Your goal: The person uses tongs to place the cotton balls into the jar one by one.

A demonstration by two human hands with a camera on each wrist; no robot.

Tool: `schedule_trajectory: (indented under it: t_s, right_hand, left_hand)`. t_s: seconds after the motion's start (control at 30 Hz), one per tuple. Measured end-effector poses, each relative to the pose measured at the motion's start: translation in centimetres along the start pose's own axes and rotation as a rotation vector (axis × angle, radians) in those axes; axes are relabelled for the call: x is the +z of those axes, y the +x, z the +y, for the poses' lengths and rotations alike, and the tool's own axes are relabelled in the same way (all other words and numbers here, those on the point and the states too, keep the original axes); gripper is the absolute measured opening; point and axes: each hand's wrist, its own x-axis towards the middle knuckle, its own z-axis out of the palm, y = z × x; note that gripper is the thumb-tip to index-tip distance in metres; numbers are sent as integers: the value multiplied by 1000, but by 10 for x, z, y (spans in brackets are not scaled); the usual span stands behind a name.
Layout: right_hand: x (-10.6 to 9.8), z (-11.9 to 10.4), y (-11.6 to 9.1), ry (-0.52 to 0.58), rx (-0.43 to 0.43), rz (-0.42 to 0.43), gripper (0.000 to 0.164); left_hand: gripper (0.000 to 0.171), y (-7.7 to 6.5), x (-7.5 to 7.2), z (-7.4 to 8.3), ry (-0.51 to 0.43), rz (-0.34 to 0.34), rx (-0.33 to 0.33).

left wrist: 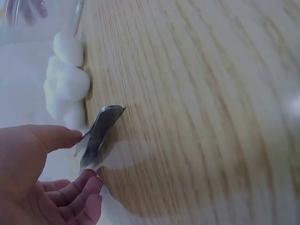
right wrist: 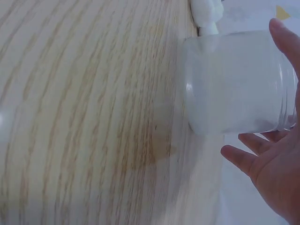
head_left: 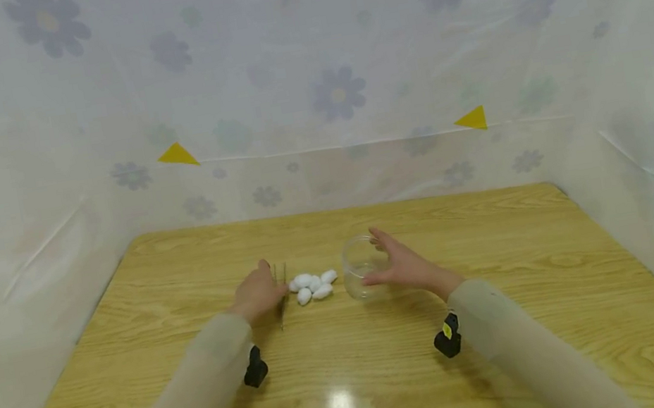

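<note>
Metal tweezers (head_left: 281, 317) lie on the wooden table, left of a small cluster of white cotton balls (head_left: 314, 283). My left hand (head_left: 258, 292) is beside the tweezers. In the left wrist view, the tweezers (left wrist: 102, 129) are between its thumb and its loosely bent fingers, without a plain grip; the thumb tip is at or very near the metal. A clear, lidless jar (head_left: 356, 286) stands upright to the right of the cotton. My right hand (head_left: 404, 266) spreads its thumb and fingers around the jar's right side. Whether they touch the jar (right wrist: 234, 84) I cannot tell.
The wooden table (head_left: 338, 352) runs back to a pale flowered curtain (head_left: 282, 82), which also hangs at both sides. Two yellow triangles (head_left: 178, 155) mark the back curtain. A black wrist camera (head_left: 254, 367) is under each sleeve.
</note>
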Motion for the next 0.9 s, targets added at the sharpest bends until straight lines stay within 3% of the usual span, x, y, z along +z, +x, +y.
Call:
schedule_trajectory:
  t_s: [0.17, 0.4, 0.6, 0.77, 0.9]
  right_hand:
    - [1, -1, 1, 21, 5, -13, 100]
    - [0, -1, 0, 20, -3, -23, 98]
    - [0, -4, -2, 26, -5, -18, 96]
    - [0, -4, -1, 29, -4, -17, 95]
    - [1, -2, -2, 20, -3, -16, 97]
  left_hand:
    - [55, 2, 0, 3, 3, 29, -11]
    - [15, 1, -3, 4, 53, 63, -1]
    - [24, 4, -3, -5, 46, 73, 76]
    - [29, 6, -3, -15, -22, 97, 156]
    - [31, 6, -6, -21, -54, 80, 200]
